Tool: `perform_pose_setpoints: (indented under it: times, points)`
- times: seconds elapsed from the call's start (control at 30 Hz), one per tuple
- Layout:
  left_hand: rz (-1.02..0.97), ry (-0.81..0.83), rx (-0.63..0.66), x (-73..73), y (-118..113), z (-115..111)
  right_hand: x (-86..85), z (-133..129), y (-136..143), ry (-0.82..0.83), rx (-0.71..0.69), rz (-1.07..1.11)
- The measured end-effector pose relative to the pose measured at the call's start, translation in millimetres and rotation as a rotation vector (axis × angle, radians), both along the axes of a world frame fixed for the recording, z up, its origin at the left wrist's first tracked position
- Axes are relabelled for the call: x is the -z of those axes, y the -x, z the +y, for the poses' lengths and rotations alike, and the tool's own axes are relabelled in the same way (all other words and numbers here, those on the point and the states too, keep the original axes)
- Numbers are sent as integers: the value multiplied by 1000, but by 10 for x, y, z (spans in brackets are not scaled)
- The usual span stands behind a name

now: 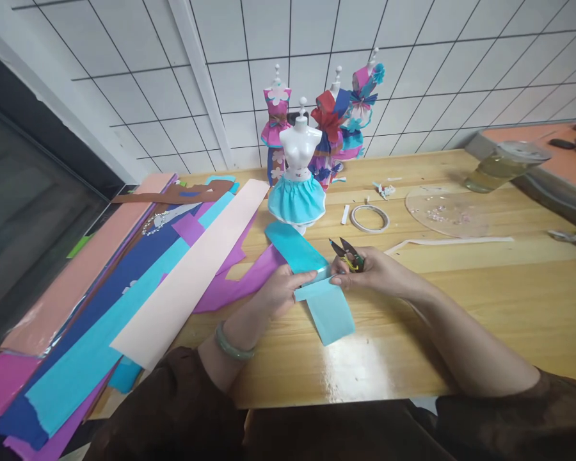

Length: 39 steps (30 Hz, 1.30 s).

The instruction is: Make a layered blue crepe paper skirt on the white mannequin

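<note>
Wooden table (413, 346) noted as the work surface. Loose heap of coloured paper (77, 365) was spread at the left; white dress form (301, 144), turquoise-skirted, was stood upright beyond the hands.

Turquoise paper (292, 246) was positioned just in front of the form, its near end held between the hands. Pale blue piece (333, 317) was seen hanging toward the table's near edge, with a narrow pale band (312, 290) lying across its top; whether the two were joined could not be told.

Left hand (279, 288) was closed on the paper, thumb uppermost. Right hand (377, 272) was closed around small snips (350, 253), its fingertips also pinched at the paper's edge. Blades were parted and aimed away from the wrist.

Judged good practice: edges best kept flat and aligned, with pressure shared evenly by both thumbs, since thin paper could be creased or torn by tugging. Blade tips were best kept clear of the turquoise sheet, so that no stray nick was made.
</note>
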<state>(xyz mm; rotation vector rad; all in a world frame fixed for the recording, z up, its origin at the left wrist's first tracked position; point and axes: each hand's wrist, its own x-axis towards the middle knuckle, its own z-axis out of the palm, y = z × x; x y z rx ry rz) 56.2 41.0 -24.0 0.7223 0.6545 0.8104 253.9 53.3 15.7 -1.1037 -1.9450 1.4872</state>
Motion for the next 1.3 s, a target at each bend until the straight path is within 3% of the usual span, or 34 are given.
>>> perform_pose_setpoints:
  times: [0.17, 0.53, 1.3]
  points:
    - [11, 21, -1, 22, -4, -4, 28, 17, -23, -76, 110, -27]
    - [9, 7, 29, 25, -18, -20, 45, -12, 16, -179, 132, -130]
    - [61, 25, 59, -14, -8, -14, 69, 3, 28, -160, 156, -162]
